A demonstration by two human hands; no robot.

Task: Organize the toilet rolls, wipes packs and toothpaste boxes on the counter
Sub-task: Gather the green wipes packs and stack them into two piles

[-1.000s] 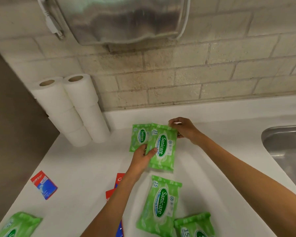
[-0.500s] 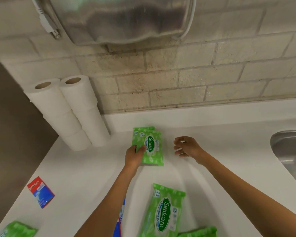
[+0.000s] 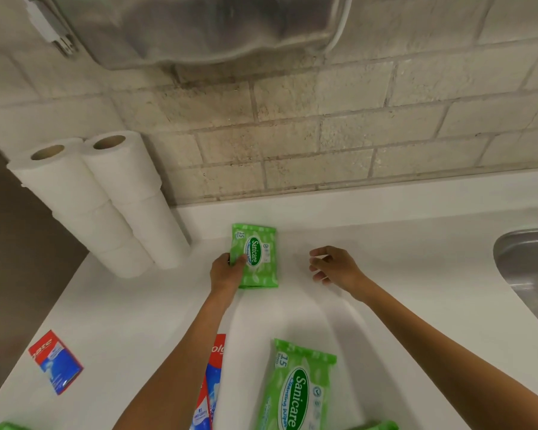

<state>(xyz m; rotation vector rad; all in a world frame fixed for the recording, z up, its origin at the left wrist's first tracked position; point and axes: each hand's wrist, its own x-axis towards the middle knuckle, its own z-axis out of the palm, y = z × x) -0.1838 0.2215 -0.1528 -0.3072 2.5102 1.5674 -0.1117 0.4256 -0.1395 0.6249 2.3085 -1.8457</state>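
Note:
A stack of green Sanicare wipes packs [image 3: 260,254] lies on the white counter [image 3: 401,262] near the back wall. My left hand [image 3: 225,271] grips the stack's left front corner, thumb on top. My right hand [image 3: 333,266] hovers to the right of the stack, fingers loosely curled and holding nothing. Another wipes pack [image 3: 297,389] lies near me, with a further green pack's edge [image 3: 376,426] beside it. Two columns of white toilet rolls [image 3: 112,200] stand at the back left. One toothpaste box [image 3: 56,361] lies at the left; a second toothpaste box [image 3: 210,389] is partly hidden under my left forearm.
A steel sink [image 3: 531,274] is sunk into the counter at the right. A metal dispenser [image 3: 193,26] hangs on the brick wall above. The counter's left edge drops off beside the toilet rolls. A green pack corner [image 3: 3,426] shows at the bottom left.
The upper wipes pack was squared onto the one beneath it near the wall. My right hand let go and drew away to the right; my left hand stays on the stack.

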